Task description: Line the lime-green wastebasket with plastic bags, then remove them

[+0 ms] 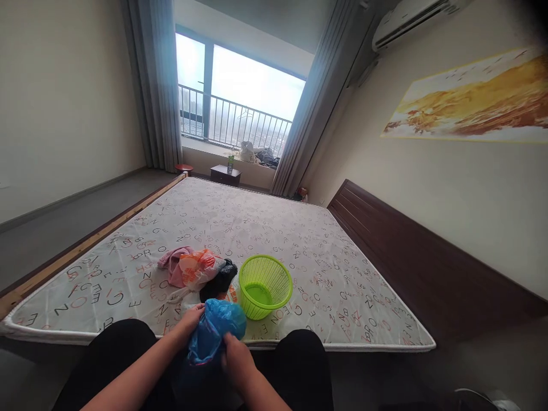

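Between my knees, at the near edge of the mattress, both hands grip a crumpled blue plastic bag (217, 328). My left hand (190, 322) pinches its upper left side, and my right hand (237, 357) is closed on its lower right side. Just beyond the bag lies a pile of a pink cloth (173, 264), an orange and white plastic bag (199, 265) and a black plastic bag (221, 279). A green plastic basket (265, 285) stands upright to the right of the pile, with its bottom showing. What the blue bag contains, if anything, is hidden.
A letter-printed mattress (342, 285) spreads out before me, with a dark wooden headboard (406, 245) along its right. Beyond it, a small dark table (225, 175) bears a green bottle (230, 164). Bags (248, 152) rest on the windowsill. My black-clad knees flank my hands.
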A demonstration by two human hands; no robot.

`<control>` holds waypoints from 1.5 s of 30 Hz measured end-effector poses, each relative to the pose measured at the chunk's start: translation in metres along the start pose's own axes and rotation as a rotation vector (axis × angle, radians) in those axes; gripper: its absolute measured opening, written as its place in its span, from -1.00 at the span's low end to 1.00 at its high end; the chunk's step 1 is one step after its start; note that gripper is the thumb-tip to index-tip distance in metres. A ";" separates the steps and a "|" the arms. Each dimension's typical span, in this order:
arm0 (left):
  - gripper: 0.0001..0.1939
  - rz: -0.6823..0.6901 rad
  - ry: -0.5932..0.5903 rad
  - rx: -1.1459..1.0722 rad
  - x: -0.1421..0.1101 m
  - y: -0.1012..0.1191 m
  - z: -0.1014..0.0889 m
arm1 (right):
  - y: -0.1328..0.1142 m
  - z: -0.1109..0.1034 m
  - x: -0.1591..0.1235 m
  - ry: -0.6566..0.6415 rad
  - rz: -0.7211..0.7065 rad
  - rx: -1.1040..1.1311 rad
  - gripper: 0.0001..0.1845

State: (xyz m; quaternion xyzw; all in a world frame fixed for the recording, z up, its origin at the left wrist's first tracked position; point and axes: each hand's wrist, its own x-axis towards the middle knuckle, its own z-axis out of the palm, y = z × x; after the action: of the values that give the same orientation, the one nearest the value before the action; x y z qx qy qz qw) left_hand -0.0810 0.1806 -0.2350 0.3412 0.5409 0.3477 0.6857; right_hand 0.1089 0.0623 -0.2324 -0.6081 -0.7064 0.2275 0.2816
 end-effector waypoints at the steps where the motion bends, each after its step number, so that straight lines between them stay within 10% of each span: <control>1: -0.63 -0.001 -0.025 0.054 0.000 -0.001 0.002 | -0.003 -0.006 0.002 0.035 -0.020 0.010 -0.60; 6: -0.51 -0.056 -0.236 0.188 0.000 -0.011 0.011 | -0.011 -0.018 0.002 0.070 -0.204 0.054 -0.28; 10: -0.51 0.000 -0.380 0.316 -0.002 -0.016 0.010 | -0.010 -0.005 -0.001 -0.097 -0.080 0.085 -0.13; 19: -0.60 0.109 -0.173 0.383 -0.001 -0.004 0.002 | -0.001 -0.005 0.006 -0.010 -0.012 0.066 -0.68; 24: -0.57 0.069 -0.249 0.354 -0.001 -0.010 0.004 | -0.009 -0.009 0.003 0.217 -0.141 0.042 -0.36; 29: -0.56 -0.006 -0.492 0.202 -0.004 -0.023 0.011 | -0.007 0.004 0.000 -0.041 -0.141 -0.049 -0.02; 42: -0.42 -0.050 -0.428 0.160 -0.008 -0.013 0.011 | -0.003 -0.004 0.006 -0.088 0.150 0.006 -0.63; 45: -0.37 -0.041 -0.507 0.299 -0.008 -0.020 0.014 | -0.006 -0.003 0.006 0.064 0.076 -0.103 -0.43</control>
State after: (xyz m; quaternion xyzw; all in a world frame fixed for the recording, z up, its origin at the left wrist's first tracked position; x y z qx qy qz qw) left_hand -0.0666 0.1625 -0.2455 0.5034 0.4043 0.1536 0.7480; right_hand 0.1061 0.0673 -0.2252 -0.6554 -0.6841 0.1818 0.2635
